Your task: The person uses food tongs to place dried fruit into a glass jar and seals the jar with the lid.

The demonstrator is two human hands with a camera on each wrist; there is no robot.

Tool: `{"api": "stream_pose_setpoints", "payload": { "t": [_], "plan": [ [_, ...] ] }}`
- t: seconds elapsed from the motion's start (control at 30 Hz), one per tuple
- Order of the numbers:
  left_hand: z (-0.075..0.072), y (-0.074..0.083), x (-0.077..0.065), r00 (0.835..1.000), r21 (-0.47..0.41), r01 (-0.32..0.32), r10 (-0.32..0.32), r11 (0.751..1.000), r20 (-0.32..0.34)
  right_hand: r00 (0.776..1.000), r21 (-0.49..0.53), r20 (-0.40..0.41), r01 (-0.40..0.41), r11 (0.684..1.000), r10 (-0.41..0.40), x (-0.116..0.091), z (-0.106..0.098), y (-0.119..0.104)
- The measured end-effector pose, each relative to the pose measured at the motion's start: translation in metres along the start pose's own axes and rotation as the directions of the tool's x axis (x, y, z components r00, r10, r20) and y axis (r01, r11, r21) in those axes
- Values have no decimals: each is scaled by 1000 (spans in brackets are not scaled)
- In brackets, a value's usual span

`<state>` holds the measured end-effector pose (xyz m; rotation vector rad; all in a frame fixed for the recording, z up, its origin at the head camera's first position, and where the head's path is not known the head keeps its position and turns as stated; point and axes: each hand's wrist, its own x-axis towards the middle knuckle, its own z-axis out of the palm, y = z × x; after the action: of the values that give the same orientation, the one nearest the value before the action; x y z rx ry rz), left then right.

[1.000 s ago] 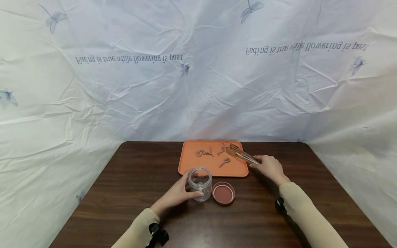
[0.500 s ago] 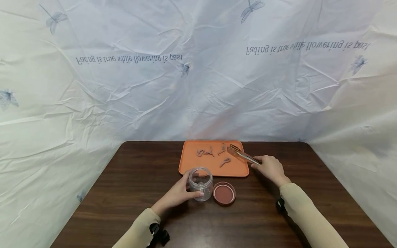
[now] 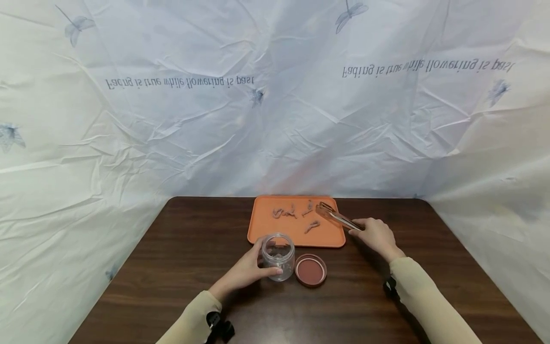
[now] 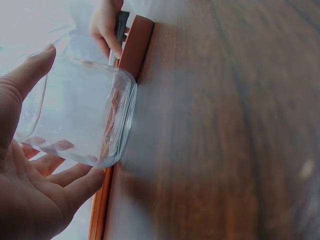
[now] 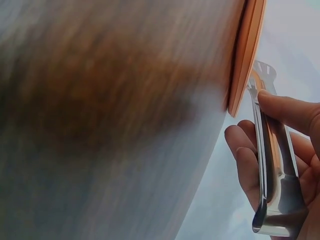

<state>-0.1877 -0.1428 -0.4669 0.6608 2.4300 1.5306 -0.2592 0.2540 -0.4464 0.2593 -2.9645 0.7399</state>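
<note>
My left hand (image 3: 245, 271) grips a clear, uncapped jar (image 3: 278, 258) that stands upright on the table; in the left wrist view its thumb and fingers wrap the jar (image 4: 75, 110) from both sides. Metal tongs (image 3: 337, 218) are in my right hand (image 3: 378, 236), thumb on one arm and fingers on the other in the right wrist view. The tips of the tongs reach over the right part of an orange tray (image 3: 259, 229). On that tray lie several small brownish, twisted pieces (image 3: 312, 226), one of them just left of the tips.
A reddish-brown round lid (image 3: 310, 270) lies right beside the jar, its inner side up. The dark wooden table (image 3: 193, 239) ends at the back against a pale printed curtain (image 3: 275, 143), which also hangs at both sides.
The arms of the tongs have come closer together at the tips, which stay over the tray's right side. The left hand and the jar hold still.
</note>
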Motion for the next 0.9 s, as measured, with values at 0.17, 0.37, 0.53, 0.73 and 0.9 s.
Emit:
{"api": "stream_pose_setpoints", "payload": {
  "t": [0.17, 0.37, 0.53, 0.73, 0.9],
  "plan": [
    [1, 1, -1, 1000, -24, -6, 6, 1000, -1, 1000, 28, -14, -3, 1000, 3, 0, 0, 2],
    [2, 3, -3, 1000, -31, 0, 0, 1000, 0, 1000, 54, -18, 1, 999, 0, -3, -1, 2],
    [3, 3, -3, 1000, -31, 14, -14, 999, -3, 1000, 62, -20, -16, 998, 18, -5, -1, 1],
    [3, 1, -1, 1000, -26, 2, -2, 1000, -5, 1000, 75, -16, -25, 997, 27, -7, -2, -2],
    [4, 7, -3, 1000, -24, 2, -2, 1000, -6, 1000, 93, -18, -12, 996, 14, -9, -3, -4]
  ]
}}
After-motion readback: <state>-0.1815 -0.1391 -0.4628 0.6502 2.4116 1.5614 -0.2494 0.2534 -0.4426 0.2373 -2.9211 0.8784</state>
